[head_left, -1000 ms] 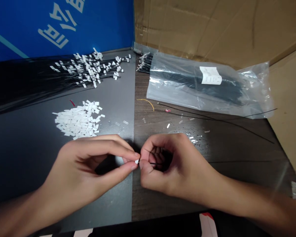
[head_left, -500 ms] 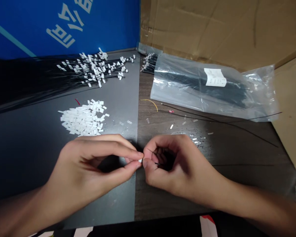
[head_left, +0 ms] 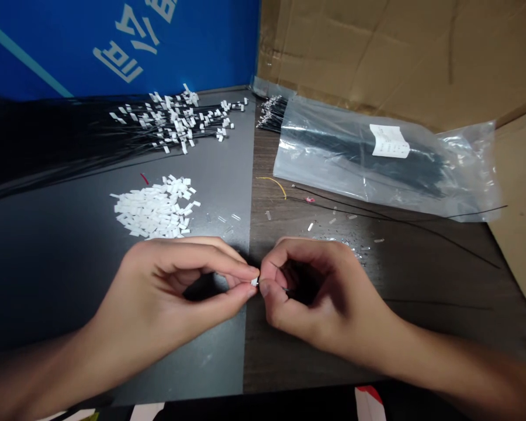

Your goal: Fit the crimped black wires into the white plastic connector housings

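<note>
Between the thumb and forefinger of my left hand (head_left: 188, 275) is a small white connector housing (head_left: 255, 282), mostly covered by the fingertips. Right against it, my right hand (head_left: 315, 286) pinches a thin black wire (head_left: 286, 289); only a short bit of it shows inside the curled fingers. The wire's end is hidden, so I cannot tell whether it sits inside the housing. Behind my left hand lies a pile of loose white housings (head_left: 153, 207). Farther back, a bundle of black wires (head_left: 70, 131) has white housings on its ends.
A clear plastic bag (head_left: 333, 164) of black wires with bare metal ends lies at the back right. Loose black wires (head_left: 359, 206), a yellow wire piece (head_left: 275, 182) and clear scraps lie before it. A blue panel (head_left: 193, 47) and cardboard (head_left: 377, 58) stand behind.
The whole scene has shifted slightly to the right in view. Both hands keep their pinch, fingertips still together, and a little more of the white housing shows.
</note>
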Motion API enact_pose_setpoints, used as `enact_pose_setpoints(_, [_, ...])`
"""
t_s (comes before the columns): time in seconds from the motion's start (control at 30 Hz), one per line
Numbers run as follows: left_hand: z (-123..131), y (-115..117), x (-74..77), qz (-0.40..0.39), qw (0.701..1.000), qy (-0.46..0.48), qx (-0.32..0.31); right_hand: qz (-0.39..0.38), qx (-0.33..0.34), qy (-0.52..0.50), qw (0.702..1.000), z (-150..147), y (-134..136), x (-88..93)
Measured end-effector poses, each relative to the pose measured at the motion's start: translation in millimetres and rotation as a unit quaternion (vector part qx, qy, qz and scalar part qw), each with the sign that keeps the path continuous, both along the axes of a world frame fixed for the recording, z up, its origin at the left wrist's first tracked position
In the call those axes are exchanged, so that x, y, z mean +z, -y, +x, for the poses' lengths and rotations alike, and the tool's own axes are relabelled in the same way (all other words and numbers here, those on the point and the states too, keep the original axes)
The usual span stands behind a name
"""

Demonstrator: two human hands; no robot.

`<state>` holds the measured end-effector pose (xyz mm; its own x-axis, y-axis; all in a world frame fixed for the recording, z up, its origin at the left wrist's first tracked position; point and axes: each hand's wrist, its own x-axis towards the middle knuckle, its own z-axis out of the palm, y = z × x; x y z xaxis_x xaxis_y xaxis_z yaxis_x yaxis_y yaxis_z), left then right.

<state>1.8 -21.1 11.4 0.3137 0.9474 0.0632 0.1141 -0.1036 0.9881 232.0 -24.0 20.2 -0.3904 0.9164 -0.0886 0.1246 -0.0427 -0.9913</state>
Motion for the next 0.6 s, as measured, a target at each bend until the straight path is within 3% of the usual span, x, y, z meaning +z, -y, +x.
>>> enact_pose_setpoints(0.37, [-3.5, -2.7, -1.6, -0.022, 0.999, 0.017, -0.02, 0.07, 0.008, -0.001, 0.998, 0.6, 0.8, -4.4])
enact_pose_setpoints(0.6, [-3.6, -0.1, -0.9, 0.03, 0.999, -0.01, -0.021, 0.067, 0.013, 0.0, 0.998, 1.4, 0.6, -5.3])
